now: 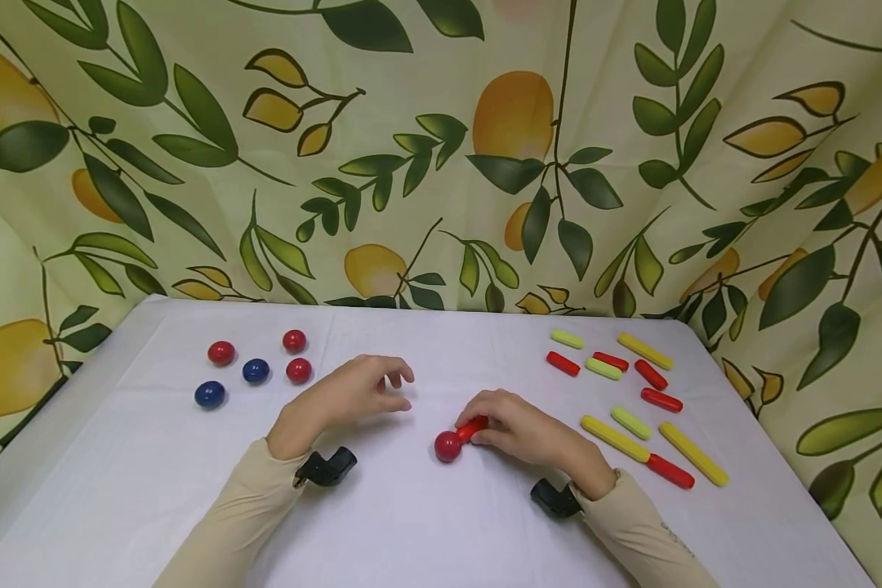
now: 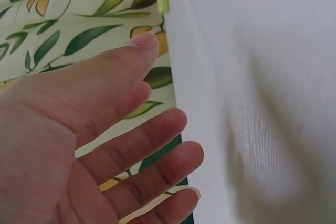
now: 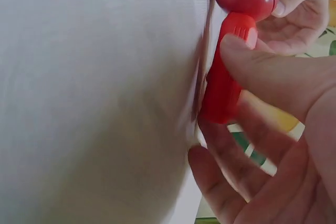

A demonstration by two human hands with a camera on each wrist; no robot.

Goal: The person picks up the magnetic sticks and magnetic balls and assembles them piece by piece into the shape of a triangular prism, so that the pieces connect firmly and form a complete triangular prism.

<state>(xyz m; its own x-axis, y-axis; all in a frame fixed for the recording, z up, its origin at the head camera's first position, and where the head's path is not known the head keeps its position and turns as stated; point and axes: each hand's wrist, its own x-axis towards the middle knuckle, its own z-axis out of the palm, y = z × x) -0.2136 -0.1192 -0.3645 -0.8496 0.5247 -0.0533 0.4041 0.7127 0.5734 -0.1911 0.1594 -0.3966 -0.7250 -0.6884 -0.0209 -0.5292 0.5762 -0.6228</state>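
Note:
My right hand (image 1: 518, 426) holds a short red stick (image 3: 229, 72) between thumb and fingers, low over the white table. At the stick's far end is a glossy red ball (image 1: 447, 446), right against the tip in the right wrist view. My left hand (image 1: 363, 388) hovers to the left of the ball, fingers loosely bent and apart, with nothing in it. In the left wrist view the left palm and spread fingers (image 2: 152, 140) show beside the white tablecloth.
On the left lie red balls (image 1: 221, 353) and blue balls (image 1: 210, 394). To the right are scattered several sticks: yellow (image 1: 693, 453), light green (image 1: 630, 422) and red (image 1: 661, 399). One yellow stick (image 1: 614, 438) meets a red stick (image 1: 670, 471) end to end. A patterned curtain (image 1: 412, 204) hangs behind the table.

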